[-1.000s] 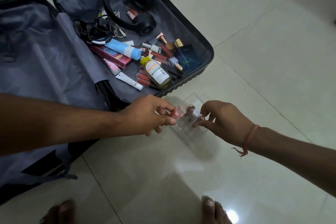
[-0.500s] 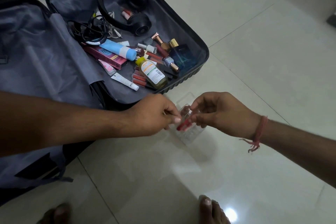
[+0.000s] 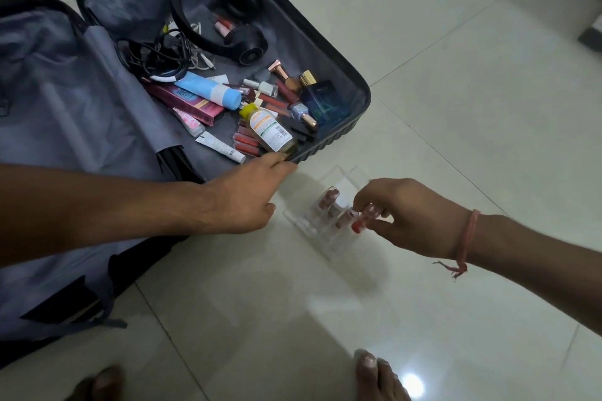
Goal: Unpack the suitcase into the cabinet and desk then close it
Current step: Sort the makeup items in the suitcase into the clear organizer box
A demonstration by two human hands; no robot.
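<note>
A small red tube (image 3: 364, 220) is being pinched between the thumb and fingertips of the right hand (image 3: 402, 216), directly over the near right part of a clear organizer (image 3: 338, 177) standing on the tiled floor (image 3: 456, 107). The tube's long axis is being held steeply tilted: its red end is pointing down and toward the left, and its clear end is being gripped at the top. Several other small tubes (image 3: 329, 198) are being kept upright in the organizer's compartments, just beside the held one.

The left hand (image 3: 247, 195) is being extended toward the near corner of the open suitcase (image 3: 358, 98), its fingers straight and close together, nothing being held; the fingertips are lying at the rim, just beside a yellow-capped bottle (image 3: 268, 130). Whether the bottle is being touched cannot be told.

Inside the suitcase, black headphones (image 3: 211, 23), tangled cables (image 3: 156, 55), a blue tube (image 3: 208, 93) and a pink box (image 3: 185, 102) are lying among mixed cosmetics.
</note>
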